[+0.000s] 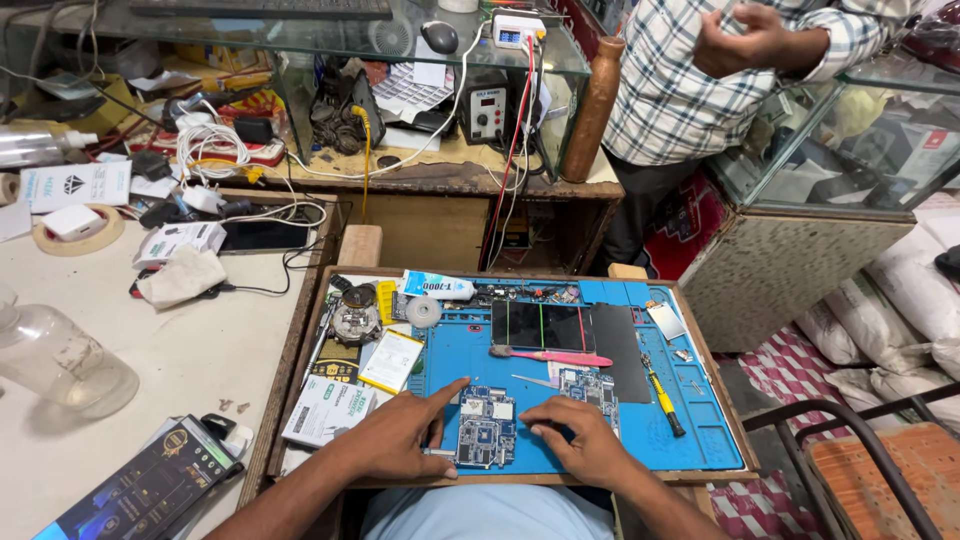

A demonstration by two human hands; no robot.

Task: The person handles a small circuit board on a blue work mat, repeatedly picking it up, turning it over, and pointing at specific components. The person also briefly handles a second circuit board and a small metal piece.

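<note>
A blue circuit board (486, 425) lies flat on the blue work mat (700, 430), close to the near edge of the wooden tray (300, 340) that carries the mat. A second, smaller board (588, 385) lies just beyond it to the right. Farther toward the mat's middle lie a pink-handled brush (555, 356), a dark phone screen (541, 325) and a black panel (620, 350); a yellow-handled screwdriver (663, 397) rests toward the right edge. Left of the mat sit a yellow-edged battery (391, 359), a round coil part (356, 320), a white tape roll (424, 311) and a glue tube (438, 286) at the far edge. Nothing lies on the board itself (only fingers).

The left hand (395, 440) rests at the board's left edge, forefinger stretched out over the mat, other fingers loosely curled, gripping nothing. The right hand (580, 440) lies palm down, fingers together, tips touching the board's right edge.

A person in a checked shirt (690, 80) stands beyond the bench.
</note>
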